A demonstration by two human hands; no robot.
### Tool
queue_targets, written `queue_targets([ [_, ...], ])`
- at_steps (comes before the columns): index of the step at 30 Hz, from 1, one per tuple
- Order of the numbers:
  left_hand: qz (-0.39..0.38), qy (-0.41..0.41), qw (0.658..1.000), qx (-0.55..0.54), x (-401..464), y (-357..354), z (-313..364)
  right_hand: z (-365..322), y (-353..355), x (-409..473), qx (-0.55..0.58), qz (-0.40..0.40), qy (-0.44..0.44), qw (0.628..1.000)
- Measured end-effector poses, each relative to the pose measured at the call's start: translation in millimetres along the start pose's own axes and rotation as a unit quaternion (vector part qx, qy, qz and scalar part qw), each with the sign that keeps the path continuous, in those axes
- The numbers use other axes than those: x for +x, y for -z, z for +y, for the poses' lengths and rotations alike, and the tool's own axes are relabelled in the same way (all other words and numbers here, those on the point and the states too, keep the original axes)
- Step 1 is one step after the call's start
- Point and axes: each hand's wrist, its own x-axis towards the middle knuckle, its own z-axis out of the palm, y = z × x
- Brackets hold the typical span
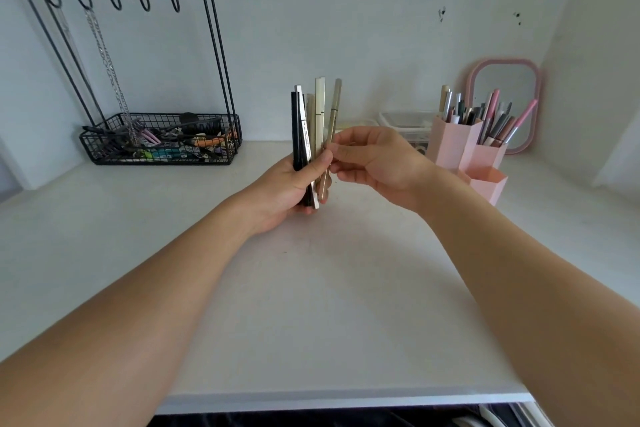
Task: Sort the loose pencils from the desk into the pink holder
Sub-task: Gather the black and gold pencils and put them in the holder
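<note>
My left hand [292, 185] holds a bundle of several pencils [309, 121] upright above the middle of the white desk [311, 305]; they are black, white, cream and tan. My right hand [377, 159] pinches the tan pencil [331, 128] at the bundle's right side between thumb and fingertips. The pink holder [460, 146], made of hexagonal tubes, stands to the right at the back. Its two taller tubes hold several pencils and brushes, and the low front tube [488, 184] looks empty.
A black wire rack [159, 142] with hooks, a hanging chain and a basket of hair clips stands at the back left. A pink-framed mirror [504, 94] leans on the wall behind the holder. Clear plastic boxes [405, 125] sit behind my right hand. The desk's front edge runs along the bottom.
</note>
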Motion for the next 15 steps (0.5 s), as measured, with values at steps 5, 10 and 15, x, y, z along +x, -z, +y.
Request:
queue_targets([
  [5, -0.026, -0.022, 0.999, -0.003, 0.0, 2.0, -3.6, 0.7, 0.8, -0.2, -0.037, 0.003, 0.03, 0.999],
  [10, -0.03, -0.044, 0.998, 0.018, -1.8, -0.2, -3.5, 0.9, 3.2, 0.2, -0.134, 0.02, 0.019, 0.991],
  [15, -0.038, -0.051, 0.997, 0.037, -0.8, -8.0, -5.6, -2.3, -6.6, -3.3, -0.042, -0.044, 0.037, 0.997],
])
